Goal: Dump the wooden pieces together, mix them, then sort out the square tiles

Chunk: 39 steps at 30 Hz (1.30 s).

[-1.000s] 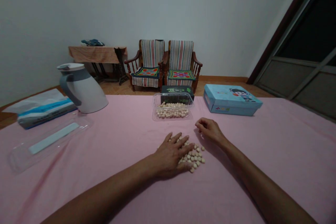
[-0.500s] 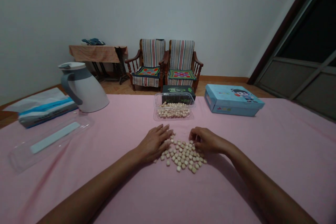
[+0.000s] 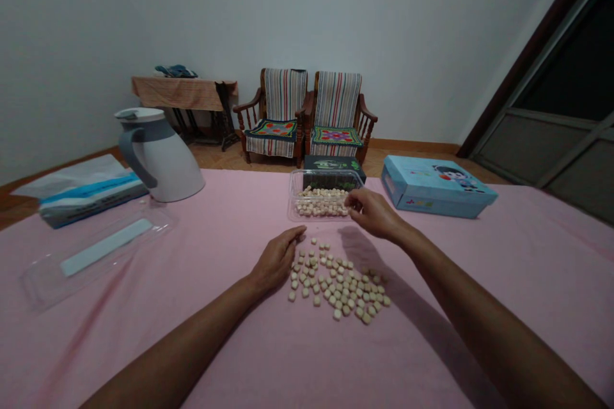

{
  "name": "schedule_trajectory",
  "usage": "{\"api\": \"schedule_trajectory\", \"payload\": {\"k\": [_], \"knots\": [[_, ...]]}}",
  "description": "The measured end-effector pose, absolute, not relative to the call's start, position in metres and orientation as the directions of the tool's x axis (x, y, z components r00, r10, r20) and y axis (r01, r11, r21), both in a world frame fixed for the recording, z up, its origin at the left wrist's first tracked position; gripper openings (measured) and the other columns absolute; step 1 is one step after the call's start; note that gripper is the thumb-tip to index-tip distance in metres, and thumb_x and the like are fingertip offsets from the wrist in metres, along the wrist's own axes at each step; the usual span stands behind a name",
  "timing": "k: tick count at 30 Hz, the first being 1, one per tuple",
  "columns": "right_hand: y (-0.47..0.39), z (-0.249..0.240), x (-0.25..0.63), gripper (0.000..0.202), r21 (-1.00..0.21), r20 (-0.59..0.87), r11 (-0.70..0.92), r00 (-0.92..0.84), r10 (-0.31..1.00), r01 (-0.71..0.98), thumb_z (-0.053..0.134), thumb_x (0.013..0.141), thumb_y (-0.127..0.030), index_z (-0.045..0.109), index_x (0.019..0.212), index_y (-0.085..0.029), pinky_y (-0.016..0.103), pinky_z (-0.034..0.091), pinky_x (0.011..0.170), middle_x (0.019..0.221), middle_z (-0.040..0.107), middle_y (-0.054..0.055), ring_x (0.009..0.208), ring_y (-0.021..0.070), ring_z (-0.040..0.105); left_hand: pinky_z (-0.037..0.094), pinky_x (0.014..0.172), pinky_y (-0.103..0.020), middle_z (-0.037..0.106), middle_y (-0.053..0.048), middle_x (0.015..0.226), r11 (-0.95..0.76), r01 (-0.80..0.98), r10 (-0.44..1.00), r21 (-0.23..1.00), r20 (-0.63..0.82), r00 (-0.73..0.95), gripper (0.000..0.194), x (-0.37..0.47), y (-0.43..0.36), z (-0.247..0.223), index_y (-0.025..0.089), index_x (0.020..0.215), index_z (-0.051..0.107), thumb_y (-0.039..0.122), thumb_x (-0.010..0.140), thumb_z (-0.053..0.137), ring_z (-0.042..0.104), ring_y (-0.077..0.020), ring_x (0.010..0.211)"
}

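The left hand (image 3: 275, 262) is resting on the pink-covered tabletop (image 3: 230, 364), its fingers extended and lying side by side along the left edge of a loose scatter of small pale cubes (image 3: 345, 291). These cubes are spreading in an uneven patch between the 2 forearms, some touching, others sitting apart. The right hand (image 3: 377, 214) is reaching over the front right part of a clear plastic container (image 3: 291, 212), its thumb and fingers drawing together; whether they are pinching a cube, I cannot tell. More pale cubes (image 3: 316, 202) are filling the bottom of the container, beyond the scatter.

A black box (image 3: 333, 165) is standing just behind the container, and a light blue box (image 3: 436, 195) is lying to its right. At the left, a white and grey pitcher (image 3: 173, 166) is standing near a tissue pack (image 3: 93, 198), with a clear plastic lid (image 3: 41, 284) lying in front. Beyond the tabletop, 2 wooden armchairs (image 3: 285, 99) are standing against the wall, wearing striped covers.
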State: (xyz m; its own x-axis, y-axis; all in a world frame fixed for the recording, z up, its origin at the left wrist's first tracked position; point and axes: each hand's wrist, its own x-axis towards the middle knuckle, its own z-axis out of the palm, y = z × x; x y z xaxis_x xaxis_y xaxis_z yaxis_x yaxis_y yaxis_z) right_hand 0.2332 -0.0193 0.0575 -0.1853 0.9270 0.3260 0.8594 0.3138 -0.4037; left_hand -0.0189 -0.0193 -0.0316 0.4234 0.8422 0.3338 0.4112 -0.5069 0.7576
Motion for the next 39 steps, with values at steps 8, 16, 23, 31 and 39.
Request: {"api": "schedule_trajectory", "payload": {"k": [8,16,23,31,39], "knots": [[-0.014,0.045,0.203,0.011,-0.422,0.191,0.383,-0.332,0.924,0.822,0.052,0.072,-0.008,0.061,0.074,-0.014,0.023,0.036,0.062,0.073,0.062,0.003,0.067,0.013,0.053,0.049,0.094,-0.034,0.067,-0.008,0.11,-0.369,0.307,0.914,0.877,0.282,0.291,0.04,-0.018,-0.016,-0.032,0.015,0.112,0.058,0.008,0.078,0.037,0.062,-0.0165,0.104],[-0.028,0.0,0.189,0.02,-0.396,0.018,0.361,-0.386,0.922,0.844,0.054,0.067,-0.007,0.062,0.084,-0.012,0.022,0.036,0.065,0.086,0.063,0.007,0.075,0.0147,0.053,0.05,0.09,-0.034,0.067,-0.009,0.105,-0.333,0.285,0.927,0.899,0.257,0.273,0.037,-0.017,-0.014,-0.035,0.014,0.107,0.059,0.007,0.075,0.04,0.063,-0.0174,0.101],[-0.006,0.054,0.213,0.019,-0.362,0.249,0.332,-0.252,0.935,0.871,0.053,0.066,-0.004,0.062,0.078,-0.013,0.022,0.033,0.059,0.072,0.059,0.002,0.065,0.0124,0.051,0.054,0.081,-0.033,0.066,-0.008,0.1,-0.305,0.19,0.935,0.933,0.257,0.243,0.034,-0.016,-0.011,-0.043,0.016,0.104,0.059,0.01,0.074,0.044,0.063,-0.0186,0.098],[0.003,0.055,0.203,0.018,-0.394,0.331,0.348,-0.222,0.917,0.851,0.052,0.069,-0.005,0.064,0.079,-0.014,0.022,0.037,0.063,0.076,0.064,0.004,0.069,0.0134,0.055,0.054,0.073,-0.03,0.064,-0.007,0.094,-0.249,0.109,0.968,0.962,0.242,0.074,0.036,-0.019,-0.005,-0.043,0.014,0.097,0.059,0.006,0.067,0.04,0.064,-0.0158,0.085],[-0.019,0.009,0.174,0.02,-0.383,-0.012,0.432,-0.472,0.882,0.817,0.054,0.065,-0.006,0.066,0.078,-0.012,0.021,0.037,0.062,0.08,0.067,0.007,0.07,0.0138,0.056,0.053,0.066,-0.026,0.063,-0.006,0.089,-0.222,0.041,0.975,0.974,0.223,-0.021,0.036,-0.021,0.001,-0.047,0.013,0.095,0.058,0.008,0.064,0.041,0.063,-0.0143,0.079]]}}
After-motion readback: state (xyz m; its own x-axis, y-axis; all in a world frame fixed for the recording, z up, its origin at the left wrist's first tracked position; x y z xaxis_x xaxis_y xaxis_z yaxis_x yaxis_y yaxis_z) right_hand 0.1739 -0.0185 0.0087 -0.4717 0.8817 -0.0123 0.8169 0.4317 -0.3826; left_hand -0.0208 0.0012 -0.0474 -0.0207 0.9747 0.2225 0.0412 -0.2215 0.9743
